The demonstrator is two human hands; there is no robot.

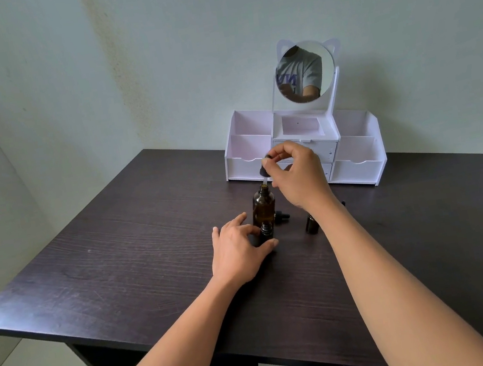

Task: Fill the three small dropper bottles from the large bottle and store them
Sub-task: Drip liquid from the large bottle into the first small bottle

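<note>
The large amber bottle (263, 207) stands uncapped in the middle of the dark table. My right hand (296, 171) pinches a black dropper (265, 170) above it, the glass tip at the bottle's mouth. My left hand (239, 250) holds a small open amber bottle (266, 231) just in front of the large one. A loose dropper cap (282, 217) lies to the right of the large bottle. Another small amber bottle (311, 224) stands further right, partly hidden by my right forearm.
A white organiser (356, 165) with open compartments, small drawers and a cat-ear mirror (305, 71) stands at the back of the table (119, 257) against the wall. The table's left and front edges drop to a tiled floor.
</note>
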